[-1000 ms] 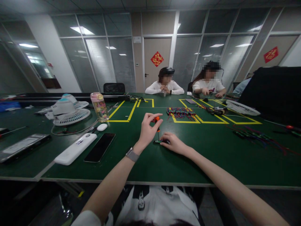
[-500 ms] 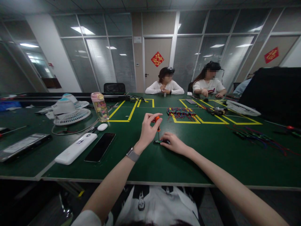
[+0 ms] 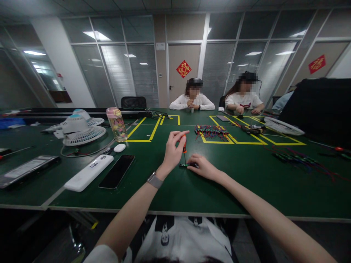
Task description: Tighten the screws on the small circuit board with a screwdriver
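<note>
My left hand (image 3: 173, 148) is closed round the orange and black handle of a screwdriver (image 3: 184, 148). The screwdriver stands nearly upright, its thin shaft pointing down at a small green circuit board (image 3: 183, 165) on the table. Whether the tip sits in a screw is too small to tell. My right hand (image 3: 202, 166) rests on the table with its fingers closed on the board's right end, where a dark part (image 3: 194, 165) shows under the fingertips. The fingers hide much of that end.
Wired circuit boards (image 3: 211, 132) lie bunched beyond my hands, and more (image 3: 301, 160) are at the right. A black phone (image 3: 117, 171), a white power bank (image 3: 89, 172), a bottle (image 3: 117, 124) and a fan (image 3: 79, 128) stand or lie leftward. Two people sit across the green table (image 3: 219, 202).
My left fingers have shifted slightly on the screwdriver's handle, now covering more of its top. My right hand and the board have stayed put. One person opposite has turned their head.
</note>
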### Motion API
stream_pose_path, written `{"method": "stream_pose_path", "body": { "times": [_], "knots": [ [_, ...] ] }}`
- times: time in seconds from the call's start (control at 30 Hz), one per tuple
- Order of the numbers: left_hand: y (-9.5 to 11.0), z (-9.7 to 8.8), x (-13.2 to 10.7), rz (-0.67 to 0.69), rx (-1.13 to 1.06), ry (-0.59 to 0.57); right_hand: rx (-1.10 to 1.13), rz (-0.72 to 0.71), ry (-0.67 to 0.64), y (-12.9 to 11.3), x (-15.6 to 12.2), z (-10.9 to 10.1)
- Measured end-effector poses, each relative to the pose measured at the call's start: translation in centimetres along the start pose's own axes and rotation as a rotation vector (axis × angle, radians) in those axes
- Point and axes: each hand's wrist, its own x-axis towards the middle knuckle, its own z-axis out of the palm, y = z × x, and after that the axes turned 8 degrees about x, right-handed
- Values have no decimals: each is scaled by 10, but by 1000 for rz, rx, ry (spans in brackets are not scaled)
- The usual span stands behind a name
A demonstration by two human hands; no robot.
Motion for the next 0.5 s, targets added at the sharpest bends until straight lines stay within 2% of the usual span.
{"method": "stream_pose_path", "body": {
  "times": [0.17, 0.33, 0.5],
  "knots": [
    [0, 0, 1, -12, -138, -56, 8, 5, -3, 1, 0, 0],
    [3, -1, -1, 9, 19, 32, 11, 2, -2, 1, 1, 0],
    [0, 0, 1, 7, -8, -12, 8, 8, -5, 1, 1, 0]
  ]
}}
